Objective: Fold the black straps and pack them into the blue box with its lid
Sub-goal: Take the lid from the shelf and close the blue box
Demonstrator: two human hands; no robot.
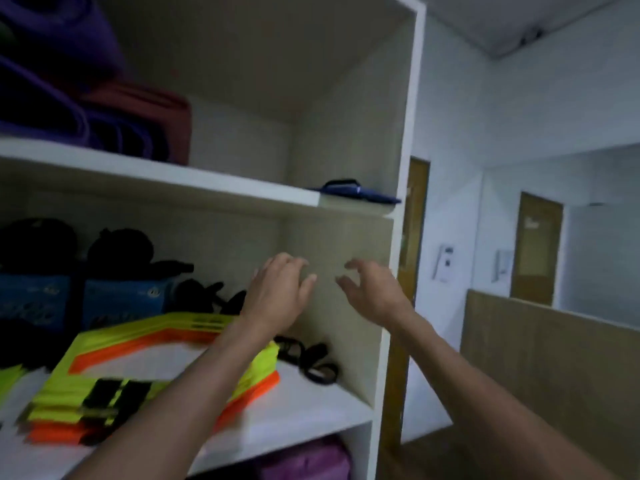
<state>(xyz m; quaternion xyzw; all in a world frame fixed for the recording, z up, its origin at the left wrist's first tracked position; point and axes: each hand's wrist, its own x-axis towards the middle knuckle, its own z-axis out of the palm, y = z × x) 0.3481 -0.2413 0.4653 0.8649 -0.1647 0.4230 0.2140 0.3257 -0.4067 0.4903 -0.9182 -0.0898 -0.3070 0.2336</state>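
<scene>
Black straps (308,362) lie in a loose heap on the white middle shelf (304,414), near its right wall. More black straps (207,294) sit further back beside a blue box (124,299); a second blue box (33,303) stands to its left, both with black items piled on top. My left hand (277,296) and my right hand (374,292) are raised side by side in front of the shelf's right wall, fingers spread, holding nothing, above the strap heap.
A stack of yellow and orange flat hurdles (149,368) covers the shelf's front left. Purple and red rolled mats (86,109) fill the upper shelf; a dark blue flat item (356,194) lies at its right end. A pink bag (308,462) sits below. Wooden doors stand to the right.
</scene>
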